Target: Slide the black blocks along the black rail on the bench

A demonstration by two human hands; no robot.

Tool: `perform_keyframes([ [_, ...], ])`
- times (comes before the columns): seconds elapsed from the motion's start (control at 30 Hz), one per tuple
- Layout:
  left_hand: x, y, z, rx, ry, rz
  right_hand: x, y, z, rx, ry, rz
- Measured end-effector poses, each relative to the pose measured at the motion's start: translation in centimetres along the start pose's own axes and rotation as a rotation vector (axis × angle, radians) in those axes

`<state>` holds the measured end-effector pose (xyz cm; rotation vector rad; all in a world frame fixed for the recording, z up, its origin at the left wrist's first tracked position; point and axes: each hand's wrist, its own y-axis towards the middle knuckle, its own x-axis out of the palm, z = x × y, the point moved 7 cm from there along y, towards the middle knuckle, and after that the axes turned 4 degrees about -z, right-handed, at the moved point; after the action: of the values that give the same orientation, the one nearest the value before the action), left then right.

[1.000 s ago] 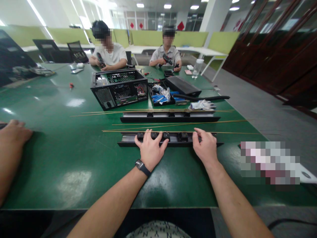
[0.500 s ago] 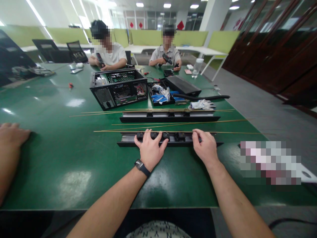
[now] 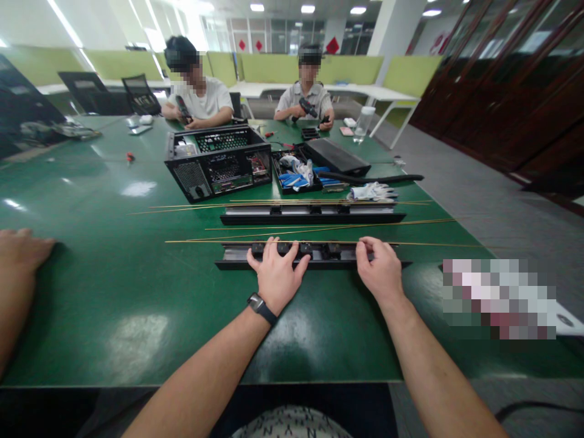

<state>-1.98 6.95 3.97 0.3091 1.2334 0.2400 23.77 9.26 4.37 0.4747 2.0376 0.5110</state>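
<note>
My left hand (image 3: 277, 277), with a dark watch on the wrist, lies with fingers spread over black blocks in the nearer black-edged metal channel (image 3: 237, 265). Its fingertips rest on or beside those blocks; the exact contact is partly hidden. Another black block (image 3: 332, 250) sits in the channel between my hands. My right hand (image 3: 379, 266) is closed in a pinch at the channel's right part, on a thin brass-coloured rod (image 3: 205, 241). The rod runs lengthwise along the channel's far side, past my left fingertips, and sticks out beyond its left end.
Behind lies a second channel (image 3: 314, 219) with several thin rods around it. Farther back are an open computer case (image 3: 219, 170), a tray of gloves (image 3: 296, 176), a loose glove (image 3: 371, 193) and a bottle (image 3: 364, 125). Two people sit opposite; another person's hand (image 3: 25, 255) rests at left.
The rod's left end has slid a little farther left. My right hand has shifted slightly right, still pinched. My left hand stays in place.
</note>
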Motion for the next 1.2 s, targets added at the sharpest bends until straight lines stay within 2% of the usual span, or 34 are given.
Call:
perform_keyframes([
  [0.2,0.1,0.0,0.0,-0.013,0.011,-0.013,0.1,-0.1,-0.9,-0.039,0.04,-0.018],
  [0.47,0.2,0.0,-0.1,-0.003,0.008,0.006,-0.3,0.2,0.7,0.092,-0.042,0.025],
  [0.77,0.3,0.0,-0.1,-0.009,0.014,0.011,0.5,-0.1,-1.3,-0.055,0.037,-0.041],
  [0.93,0.4,0.0,-0.1,-0.005,0.008,0.021,-0.1,0.1,0.0,0.039,-0.021,0.04],
  [1.03,0.4,-0.1,-0.2,-0.003,0.004,0.026,-0.2,0.2,0.6,0.084,-0.058,0.044],
  [1.2,0.5,0.0,-0.1,0.004,0.011,0.015,0.0,0.0,-0.2,0.028,-0.012,0.011],
])
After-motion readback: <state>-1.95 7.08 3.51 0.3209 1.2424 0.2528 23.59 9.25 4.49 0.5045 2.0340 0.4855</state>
